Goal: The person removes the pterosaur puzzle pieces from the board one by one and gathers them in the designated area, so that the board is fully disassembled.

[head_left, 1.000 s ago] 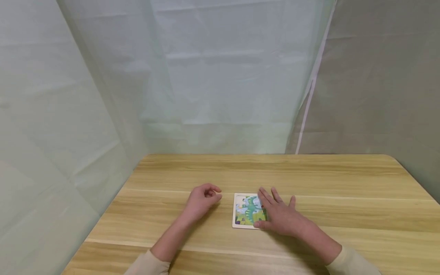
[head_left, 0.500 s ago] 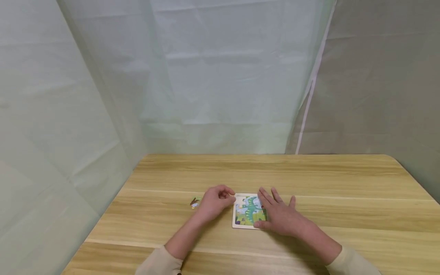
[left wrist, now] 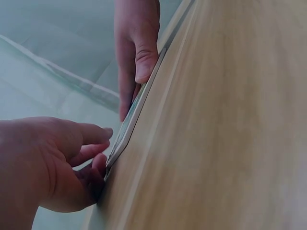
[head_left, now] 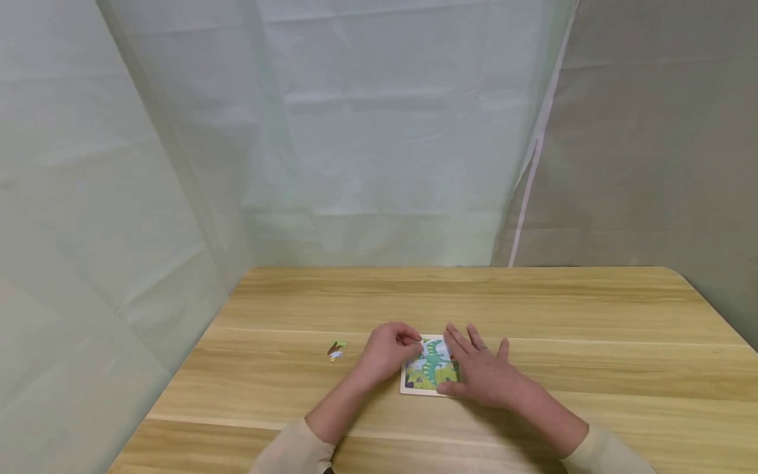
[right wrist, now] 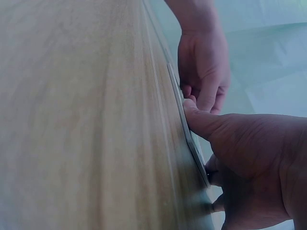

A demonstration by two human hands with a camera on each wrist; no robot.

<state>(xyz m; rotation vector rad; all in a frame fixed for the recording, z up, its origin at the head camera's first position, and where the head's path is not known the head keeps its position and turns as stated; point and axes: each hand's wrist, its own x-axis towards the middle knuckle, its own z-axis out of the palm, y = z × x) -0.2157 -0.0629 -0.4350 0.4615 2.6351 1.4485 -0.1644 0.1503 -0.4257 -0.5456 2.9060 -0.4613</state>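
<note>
A small jigsaw puzzle (head_left: 431,378) in a pale wooden frame shows a green dinosaur and lies flat on the table. My right hand (head_left: 488,376) rests spread over its right side, thumb on the lower edge and fingers on the upper right. Over the upper left corner, my left hand (head_left: 387,352) has thumb and fingertips curled together in a pinch, apparently on a puzzle piece mostly hidden by the fingers. In the left wrist view the left fingertips (left wrist: 106,134) sit right at the frame's near end.
Loose puzzle pieces (head_left: 336,350), brown, green and pale blue, lie left of the left hand. The wooden table (head_left: 592,368) has a far edge before pale cloth sheets (head_left: 379,131) that hang behind it and at the sides.
My left hand has moved right, from beside the puzzle onto its upper left corner, uncovering the loose pieces at the left. The right hand has stayed on the puzzle.
</note>
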